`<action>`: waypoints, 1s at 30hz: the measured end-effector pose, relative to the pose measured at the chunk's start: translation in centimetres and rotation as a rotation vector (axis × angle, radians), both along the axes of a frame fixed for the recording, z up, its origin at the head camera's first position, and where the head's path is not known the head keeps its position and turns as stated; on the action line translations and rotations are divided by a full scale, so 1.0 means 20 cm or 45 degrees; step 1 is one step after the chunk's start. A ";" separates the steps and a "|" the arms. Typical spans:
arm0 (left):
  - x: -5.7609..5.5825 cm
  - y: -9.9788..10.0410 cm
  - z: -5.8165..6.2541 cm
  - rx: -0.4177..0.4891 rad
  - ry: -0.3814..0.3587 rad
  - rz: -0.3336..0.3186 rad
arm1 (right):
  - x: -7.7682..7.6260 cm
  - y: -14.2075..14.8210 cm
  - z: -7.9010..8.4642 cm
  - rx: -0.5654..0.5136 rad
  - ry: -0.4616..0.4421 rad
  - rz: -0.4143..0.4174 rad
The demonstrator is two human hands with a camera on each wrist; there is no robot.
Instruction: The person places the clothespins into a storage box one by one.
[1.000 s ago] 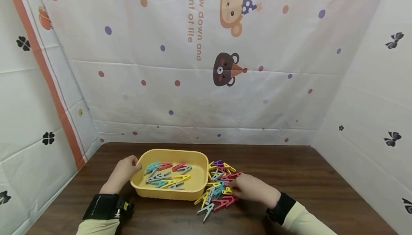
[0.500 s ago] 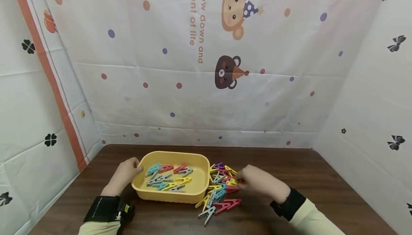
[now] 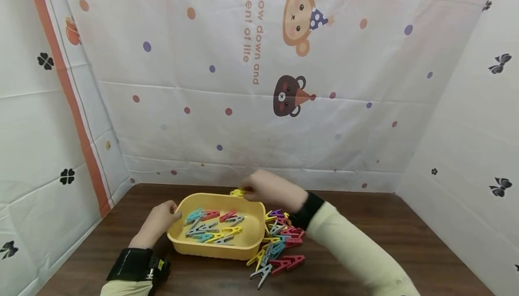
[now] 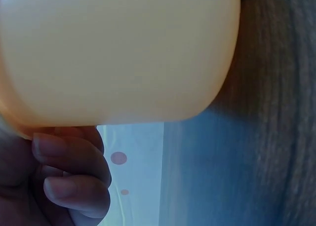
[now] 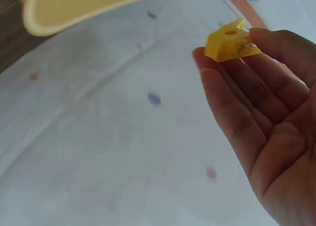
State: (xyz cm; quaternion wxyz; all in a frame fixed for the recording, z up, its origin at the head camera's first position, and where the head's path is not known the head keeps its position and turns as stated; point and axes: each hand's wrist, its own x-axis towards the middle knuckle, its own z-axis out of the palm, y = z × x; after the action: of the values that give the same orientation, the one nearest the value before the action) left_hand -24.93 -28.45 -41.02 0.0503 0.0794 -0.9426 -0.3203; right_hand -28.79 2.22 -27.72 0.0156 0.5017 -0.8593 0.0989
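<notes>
My left hand (image 3: 156, 221) grips the left rim of a yellow plastic basin (image 3: 219, 252). In the left wrist view, its curled fingers (image 4: 74, 159) lie at the basin's edge. Over the far rim, my right hand (image 3: 273, 188) pinches a small yellow clothespin (image 5: 229, 42) between thumb and fingertips. Inside the basin lie several clothespins in blue, red, grey and yellow, among them a red clothespin (image 3: 228, 216). Close to the basin's right side is a pile of mixed clothespins (image 3: 277, 247), its far part partly overlapped by my right wrist.
Everything stands on a dark wooden table (image 3: 344, 224). White printed cloth (image 3: 219, 125) hangs behind it and along both sides. A grey clothespin (image 3: 262, 274) lies at the near end of the pile.
My right hand has left the pile with a yellow clothespin and moved left and away, over the basin's far rim. My left hand keeps its grip on the basin. The view shifts slightly.
</notes>
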 end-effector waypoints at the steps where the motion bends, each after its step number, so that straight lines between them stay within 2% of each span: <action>1: 0.00 0.00 0.00 0.001 -0.005 0.003 | -0.02 -0.07 -0.01 0.036 0.012 0.002; 3: 0.01 0.00 0.00 0.003 -0.007 0.009 | -0.05 -0.21 -0.06 0.118 0.026 -0.013; 7: 0.02 0.00 -0.01 0.007 -0.008 0.015 | -0.07 -0.42 -0.21 0.329 0.115 -0.073; 10: 0.02 0.01 -0.01 0.012 -0.009 0.013 | -0.08 -0.51 -0.32 0.467 0.158 -0.100; 13: 0.01 0.01 0.00 0.015 -0.007 0.018 | -0.09 -0.55 -0.40 0.535 0.201 -0.119; 24: 0.00 -0.01 0.03 -0.007 -0.008 0.004 | -0.09 -0.63 -0.51 0.601 0.342 -0.141; 26: 0.00 -0.01 0.02 -0.005 -0.011 0.001 | -0.10 -0.64 -0.52 0.570 0.303 -0.124; 30: 0.00 -0.01 0.01 -0.010 -0.011 -0.006 | -0.12 -0.64 -0.54 0.481 0.135 -0.095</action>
State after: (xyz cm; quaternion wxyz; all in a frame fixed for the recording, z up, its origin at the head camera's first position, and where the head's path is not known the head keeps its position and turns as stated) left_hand -24.88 -28.56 -40.83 0.0456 0.0784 -0.9443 -0.3164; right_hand -31.14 -10.59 -38.51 -0.0298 0.4680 -0.8785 -0.0914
